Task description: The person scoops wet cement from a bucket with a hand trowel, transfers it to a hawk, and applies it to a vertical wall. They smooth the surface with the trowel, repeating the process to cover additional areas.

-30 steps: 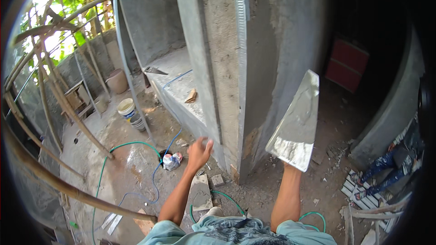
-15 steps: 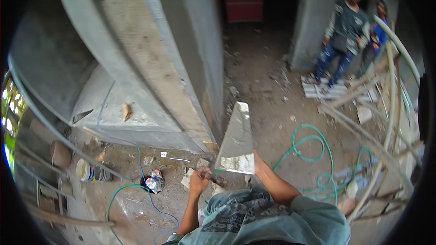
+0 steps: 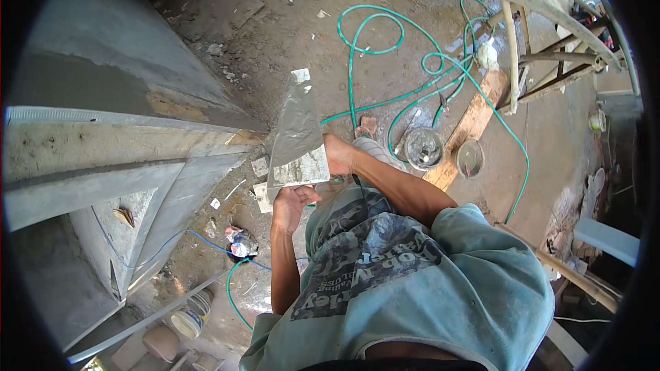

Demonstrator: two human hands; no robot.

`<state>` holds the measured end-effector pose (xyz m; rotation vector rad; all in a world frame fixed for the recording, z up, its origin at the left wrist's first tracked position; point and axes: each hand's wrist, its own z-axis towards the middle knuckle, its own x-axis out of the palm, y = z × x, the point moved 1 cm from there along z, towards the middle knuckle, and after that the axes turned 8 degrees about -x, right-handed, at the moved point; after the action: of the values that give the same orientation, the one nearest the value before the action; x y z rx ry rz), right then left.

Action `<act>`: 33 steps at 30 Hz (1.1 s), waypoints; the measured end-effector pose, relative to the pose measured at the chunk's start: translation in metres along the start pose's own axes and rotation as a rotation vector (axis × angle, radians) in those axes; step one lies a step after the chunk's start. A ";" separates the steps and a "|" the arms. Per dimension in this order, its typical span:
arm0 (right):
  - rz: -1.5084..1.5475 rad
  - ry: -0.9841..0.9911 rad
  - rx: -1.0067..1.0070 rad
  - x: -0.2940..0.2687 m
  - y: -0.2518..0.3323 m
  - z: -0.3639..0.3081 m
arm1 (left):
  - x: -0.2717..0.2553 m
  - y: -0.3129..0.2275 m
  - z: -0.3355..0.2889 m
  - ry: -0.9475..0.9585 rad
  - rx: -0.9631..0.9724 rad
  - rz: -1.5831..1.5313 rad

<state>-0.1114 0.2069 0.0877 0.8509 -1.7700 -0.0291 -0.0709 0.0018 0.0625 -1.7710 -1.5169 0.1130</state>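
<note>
A plastering float, long and tapered, is coated with smooth grey mortar over its far part; the near end is whitish and patchy. My right hand grips it from its right side, with most of the fingers hidden behind the plate. Just under the near edge is my left hand, palm turned up, its fingers loosely apart with nothing visible in them. Whether those fingertips touch the float I cannot tell.
A grey plastered wall edge stands at left. Green hose loops across the dirt floor. Beyond my right arm are a mortar bucket, a round pan and a plank. Poles crowd the far right; buckets lie lower left.
My view has swung down and to the right, so the two standing people are out of sight. My left hand has gone from a closed fist to loosened fingers at the float's near edge.
</note>
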 end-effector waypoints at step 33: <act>-1.088 -1.418 0.277 -0.602 -0.080 -0.224 | 0.190 0.160 0.248 0.234 -0.411 -0.170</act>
<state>0.1938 0.5661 -0.3558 2.2457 -2.2467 -1.4182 -0.0207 0.2933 -0.1266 -1.8753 -1.5870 -0.5074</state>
